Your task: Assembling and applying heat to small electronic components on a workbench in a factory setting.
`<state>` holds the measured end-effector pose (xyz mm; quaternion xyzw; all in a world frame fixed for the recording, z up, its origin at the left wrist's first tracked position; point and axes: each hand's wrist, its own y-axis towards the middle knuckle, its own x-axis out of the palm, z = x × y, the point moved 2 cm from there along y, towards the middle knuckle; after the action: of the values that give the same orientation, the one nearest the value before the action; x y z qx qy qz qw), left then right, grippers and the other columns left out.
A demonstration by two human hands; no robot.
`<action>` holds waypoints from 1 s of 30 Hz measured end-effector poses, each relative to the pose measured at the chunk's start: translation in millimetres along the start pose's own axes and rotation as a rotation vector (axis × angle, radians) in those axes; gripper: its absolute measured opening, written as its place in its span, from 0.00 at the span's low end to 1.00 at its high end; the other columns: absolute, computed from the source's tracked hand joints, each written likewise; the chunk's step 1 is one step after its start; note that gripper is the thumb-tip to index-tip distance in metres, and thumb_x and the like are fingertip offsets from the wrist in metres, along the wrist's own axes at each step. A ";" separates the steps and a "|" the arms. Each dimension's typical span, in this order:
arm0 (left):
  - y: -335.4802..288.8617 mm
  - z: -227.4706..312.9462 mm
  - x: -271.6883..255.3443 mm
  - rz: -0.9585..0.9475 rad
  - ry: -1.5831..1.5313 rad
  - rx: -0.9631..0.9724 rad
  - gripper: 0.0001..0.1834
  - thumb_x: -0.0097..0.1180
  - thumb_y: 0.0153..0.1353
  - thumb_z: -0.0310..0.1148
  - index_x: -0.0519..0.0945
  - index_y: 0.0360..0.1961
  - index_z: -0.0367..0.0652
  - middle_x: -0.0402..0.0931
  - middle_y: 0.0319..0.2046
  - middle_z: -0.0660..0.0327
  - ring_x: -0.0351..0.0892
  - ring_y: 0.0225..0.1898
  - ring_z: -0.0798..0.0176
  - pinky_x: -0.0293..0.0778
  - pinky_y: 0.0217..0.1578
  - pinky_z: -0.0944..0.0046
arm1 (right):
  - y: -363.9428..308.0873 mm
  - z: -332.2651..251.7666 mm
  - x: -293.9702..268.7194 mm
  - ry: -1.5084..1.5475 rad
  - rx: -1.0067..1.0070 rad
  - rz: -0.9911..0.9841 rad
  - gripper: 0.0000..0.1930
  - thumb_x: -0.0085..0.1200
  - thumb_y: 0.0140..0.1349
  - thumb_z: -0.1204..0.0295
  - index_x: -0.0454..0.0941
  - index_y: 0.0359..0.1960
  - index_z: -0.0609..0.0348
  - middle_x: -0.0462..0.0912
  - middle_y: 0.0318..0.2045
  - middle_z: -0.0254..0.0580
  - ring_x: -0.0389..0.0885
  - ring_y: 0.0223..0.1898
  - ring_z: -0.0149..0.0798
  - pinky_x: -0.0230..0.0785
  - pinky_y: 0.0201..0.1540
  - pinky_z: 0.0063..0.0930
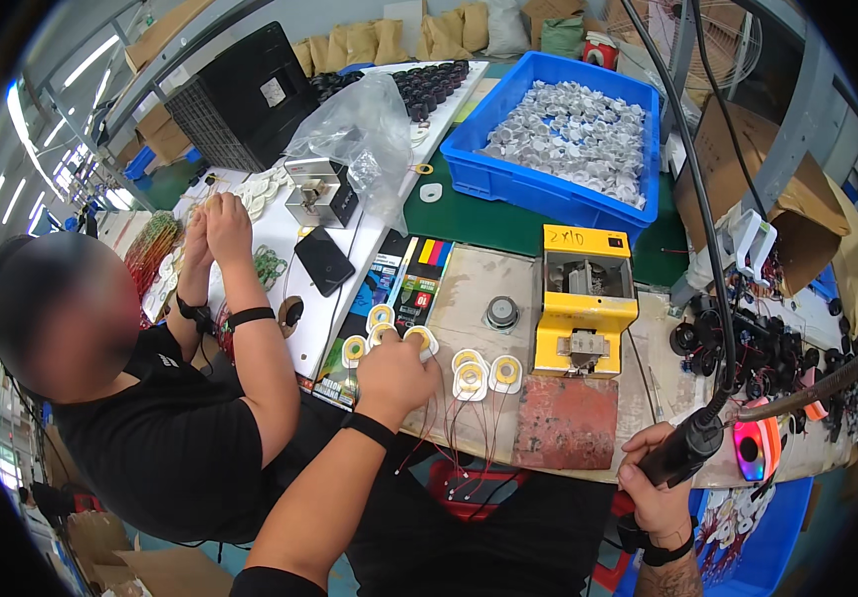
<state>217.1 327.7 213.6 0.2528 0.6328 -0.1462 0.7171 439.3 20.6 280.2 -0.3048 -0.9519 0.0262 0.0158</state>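
Observation:
My left hand reaches in at the table's front left, its fingers curled down onto a white rounded part with a yellow disc; the fingertips are partly hidden. More of these parts, such as another white part, lie around the fingers. To the right of the hand sits a small group of white parts with yellow discs, their thin red and dark wires hanging over the table edge. At the right front, my right hand is closed around a black cylindrical corded tool; its working end cannot be made out.
A yellow bench machine stands behind a worn reddish plate. A round metal piece lies beside it. Behind is a blue bin of white parts. At left, a co-worker handles something small. A black cable hangs at right.

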 end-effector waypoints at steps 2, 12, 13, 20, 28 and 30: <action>-1.3 3.6 -6.1 -0.050 -0.017 -0.019 0.20 0.60 0.56 0.46 0.87 0.41 0.41 0.80 0.38 0.46 0.86 0.36 0.43 0.82 0.38 0.46 | -0.8 1.1 -0.6 0.005 0.007 0.006 0.18 0.72 0.57 0.73 0.76 0.44 0.61 0.78 0.29 0.30 0.74 0.30 0.22 0.66 0.36 0.19; -29.6 2.4 -18.0 -0.001 -0.229 0.137 0.19 0.65 0.59 0.47 0.87 0.36 0.40 0.81 0.37 0.53 0.85 0.37 0.47 0.81 0.38 0.49 | -1.3 2.1 1.8 0.013 0.020 0.007 0.18 0.72 0.56 0.74 0.77 0.44 0.61 0.78 0.28 0.30 0.73 0.29 0.21 0.65 0.35 0.18; -32.1 1.5 -16.5 -0.002 -0.228 0.135 0.19 0.65 0.59 0.47 0.87 0.36 0.40 0.81 0.37 0.53 0.85 0.37 0.47 0.81 0.38 0.49 | -1.1 1.4 2.1 0.013 0.021 0.005 0.18 0.72 0.56 0.74 0.77 0.44 0.61 0.78 0.28 0.30 0.73 0.29 0.21 0.65 0.35 0.18; -46.6 -8.2 0.4 0.138 -0.364 0.128 0.20 0.71 0.57 0.42 0.83 0.44 0.39 0.84 0.42 0.53 0.85 0.40 0.46 0.81 0.39 0.51 | -1.2 -1.4 6.7 -0.033 -0.001 -0.003 0.18 0.72 0.56 0.72 0.77 0.43 0.61 0.77 0.28 0.30 0.73 0.29 0.23 0.65 0.35 0.19; -48.2 -5.5 -6.9 0.168 -0.420 -0.013 0.24 0.73 0.56 0.41 0.78 0.48 0.38 0.82 0.42 0.48 0.84 0.42 0.44 0.80 0.40 0.51 | -1.2 0.2 14.2 -0.023 0.020 -0.017 0.17 0.71 0.57 0.73 0.76 0.44 0.61 0.76 0.28 0.30 0.72 0.30 0.23 0.64 0.36 0.19; -51.8 -5.1 -7.2 0.229 -0.423 -0.059 0.24 0.72 0.55 0.40 0.80 0.50 0.42 0.81 0.46 0.51 0.84 0.40 0.45 0.81 0.39 0.50 | -1.7 1.0 13.4 -0.027 0.013 -0.020 0.17 0.71 0.57 0.73 0.76 0.44 0.61 0.76 0.28 0.30 0.72 0.30 0.23 0.64 0.36 0.19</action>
<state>184.3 286.7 211.2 0.2657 0.4399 -0.0950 0.8526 427.3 27.0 279.4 -0.2948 -0.9548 0.0361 0.0052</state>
